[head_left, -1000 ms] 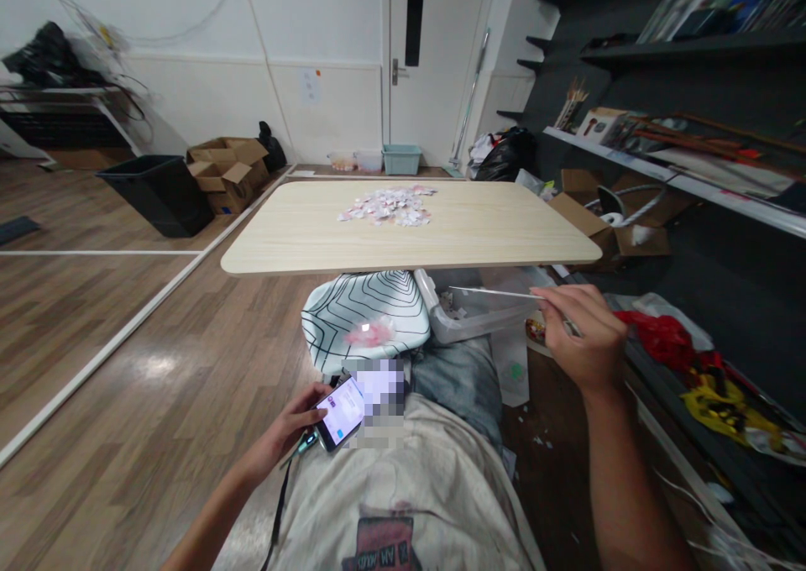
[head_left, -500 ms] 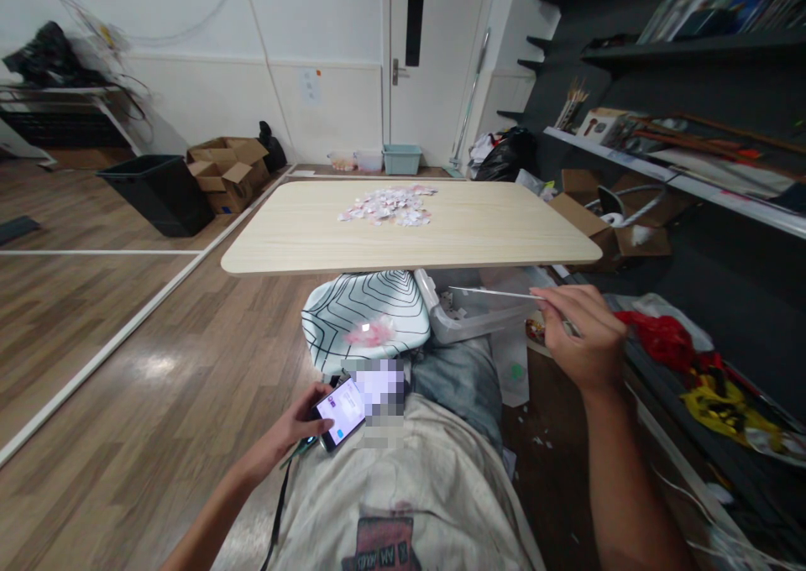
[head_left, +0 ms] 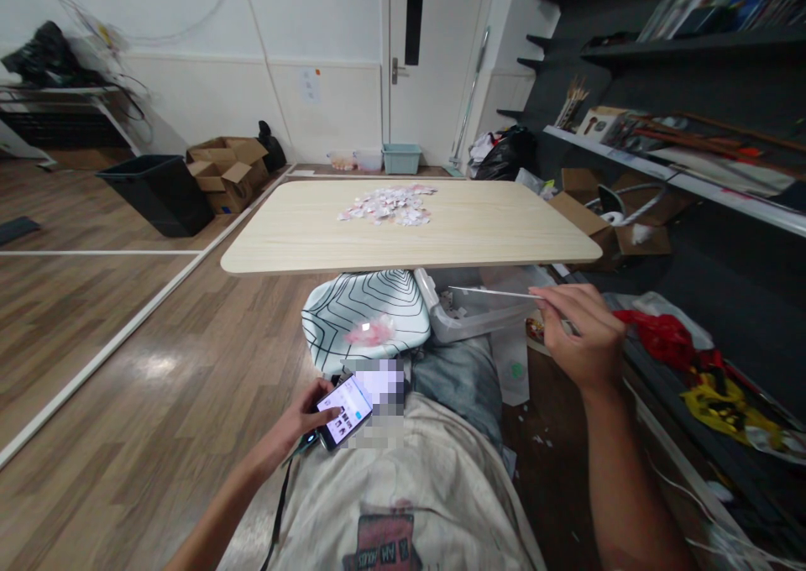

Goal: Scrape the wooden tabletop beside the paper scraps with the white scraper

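My left hand (head_left: 308, 416) holds a smartphone (head_left: 343, 424) over my lap, its thumb on the lit screen. Part of the phone's upper end is blurred out. In my right hand (head_left: 583, 332) are long, thin metal tweezers (head_left: 497, 292), closed in the fingers and pointing left over a clear plastic bin (head_left: 466, 326). Small paper bits (head_left: 450, 305) lie inside that bin. Left of it, a white cushion with black lines (head_left: 327, 319) carries a small pink heap (head_left: 373, 332) with one white piece on top.
Beyond my lap stands a light wooden table (head_left: 504, 227) bearing a pile of white and pink paper pieces (head_left: 396, 206). Dark shelving (head_left: 711, 59) runs along the right. A black trash bin (head_left: 157, 193) and a cardboard box (head_left: 230, 172) stand at the left. Paper scraps (head_left: 538, 438) litter the floor.
The phone's screen shows different content, and my left thumb has moved up and to the right across it. My right hand and the tweezers have stayed in place.
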Tool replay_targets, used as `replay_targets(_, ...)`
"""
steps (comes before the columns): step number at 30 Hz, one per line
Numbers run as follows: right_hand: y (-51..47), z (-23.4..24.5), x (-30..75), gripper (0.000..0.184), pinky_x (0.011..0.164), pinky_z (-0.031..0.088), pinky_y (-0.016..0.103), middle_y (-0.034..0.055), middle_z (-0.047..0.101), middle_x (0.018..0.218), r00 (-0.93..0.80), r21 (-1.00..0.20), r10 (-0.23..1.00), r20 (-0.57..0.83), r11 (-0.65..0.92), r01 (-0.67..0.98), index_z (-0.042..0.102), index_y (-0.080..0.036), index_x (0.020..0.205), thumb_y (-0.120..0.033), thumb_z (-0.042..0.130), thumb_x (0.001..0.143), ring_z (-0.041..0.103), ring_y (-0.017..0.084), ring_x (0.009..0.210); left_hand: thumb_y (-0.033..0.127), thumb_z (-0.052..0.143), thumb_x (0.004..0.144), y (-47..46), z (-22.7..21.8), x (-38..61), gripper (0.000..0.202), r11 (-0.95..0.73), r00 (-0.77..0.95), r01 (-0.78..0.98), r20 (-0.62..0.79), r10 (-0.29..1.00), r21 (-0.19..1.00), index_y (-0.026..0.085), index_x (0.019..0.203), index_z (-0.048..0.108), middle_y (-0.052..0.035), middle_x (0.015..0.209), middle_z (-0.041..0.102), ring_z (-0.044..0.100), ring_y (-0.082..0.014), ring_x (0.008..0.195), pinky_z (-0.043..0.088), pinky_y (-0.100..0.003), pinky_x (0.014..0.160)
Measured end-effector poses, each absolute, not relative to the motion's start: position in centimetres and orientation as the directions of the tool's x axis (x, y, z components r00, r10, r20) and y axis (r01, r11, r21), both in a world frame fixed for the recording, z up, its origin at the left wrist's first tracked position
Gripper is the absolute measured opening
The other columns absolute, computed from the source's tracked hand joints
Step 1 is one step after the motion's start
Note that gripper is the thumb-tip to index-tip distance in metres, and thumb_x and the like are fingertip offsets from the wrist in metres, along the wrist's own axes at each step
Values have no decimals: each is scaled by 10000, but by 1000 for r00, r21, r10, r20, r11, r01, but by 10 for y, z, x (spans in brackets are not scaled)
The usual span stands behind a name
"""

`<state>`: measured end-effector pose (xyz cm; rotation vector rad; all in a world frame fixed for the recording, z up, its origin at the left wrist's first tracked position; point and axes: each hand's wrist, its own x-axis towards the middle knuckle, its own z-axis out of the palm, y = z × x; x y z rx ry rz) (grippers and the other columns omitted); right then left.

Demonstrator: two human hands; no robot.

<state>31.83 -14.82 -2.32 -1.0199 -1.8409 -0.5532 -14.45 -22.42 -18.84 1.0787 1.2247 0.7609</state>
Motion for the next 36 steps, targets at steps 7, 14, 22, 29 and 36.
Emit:
replay_targets(7, -148, -23, 319, 231, 846, 633, 394, 80, 820, 937, -242, -33, 413, 878, 556, 831, 840, -244, 1092, -121, 673, 991, 766, 245, 863, 596, 937, 744, -222, -200, -144, 547, 295, 187, 126, -314, 931, 947, 224, 943, 590, -9, 881, 703, 641, -203, 808, 484, -316, 736)
replay_targets(14, -149, -22, 318, 259, 838, 643, 396, 76, 829, 944, -247, -21, 389, 888, 569, 822, 839, -250, 1111, -92, 681, 979, 777, 245, 858, 691, 887, 752, -224, -185, -141, 584, 328, 184, 150, -352, 918, 933, 220, 941, 597, -11, 886, 693, 622, -199, 825, 468, -311, 735)
replay_targets(22, -148, -22, 318, 255, 832, 637, 396, 74, 827, 941, -241, -29, 392, 888, 571, 821, 836, -250, 1094, -88, 680, 973, 773, 244, 850, 762, 865, 681, -210, -183, -130, 649, 371, 96, 258, -405, 909, 892, 246, 817, 495, 35, 733, 573, 527, -170, 690, 364, -298, 637)
replay_targets(29, -149, -22, 318, 261, 834, 642, 394, 74, 827, 943, -246, -22, 396, 885, 563, 826, 837, -250, 1103, -89, 683, 968, 777, 244, 859, 709, 831, 749, -209, -192, -129, 586, 323, 84, 302, -362, 928, 897, 254, 821, 470, 37, 741, 570, 517, -176, 708, 371, -312, 655)
replay_targets(36, -148, -22, 318, 247, 836, 648, 402, 76, 828, 936, -241, -24, 405, 882, 550, 835, 838, -245, 1087, -96, 677, 976, 779, 246, 852, 711, 859, 686, -208, -188, -132, 601, 331, 124, 283, -376, 918, 900, 245, 815, 501, 25, 765, 576, 525, -181, 744, 410, -313, 681)
